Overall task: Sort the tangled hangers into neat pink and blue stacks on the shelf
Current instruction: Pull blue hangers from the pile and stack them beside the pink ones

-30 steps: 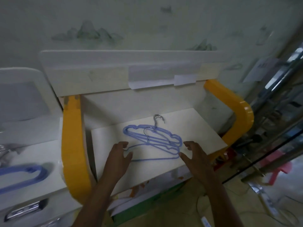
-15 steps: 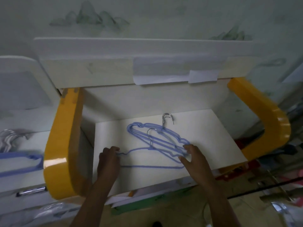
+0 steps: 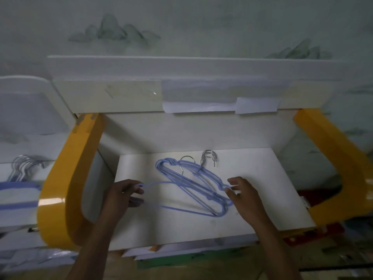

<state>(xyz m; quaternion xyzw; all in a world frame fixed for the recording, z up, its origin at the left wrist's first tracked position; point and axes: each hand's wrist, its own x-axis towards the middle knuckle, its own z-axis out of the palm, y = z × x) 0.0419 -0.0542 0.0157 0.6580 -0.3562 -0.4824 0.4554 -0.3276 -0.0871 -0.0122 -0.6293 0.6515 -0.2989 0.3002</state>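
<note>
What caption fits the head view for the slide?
Both hands at blue hangers on white shelf: left hand pinches one hanger's end, right hand touches the stack's right end.

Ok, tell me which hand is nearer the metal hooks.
Right. The right hand sits just below and right of the metal hooks; the left hand is farther off, gripping a blue hanger's left end.

Blue coated hangers (image 3: 193, 184) with shiny metal hooks (image 3: 209, 158), matt white shelf (image 3: 262, 199), glossy yellow side frame (image 3: 60, 190)
</note>
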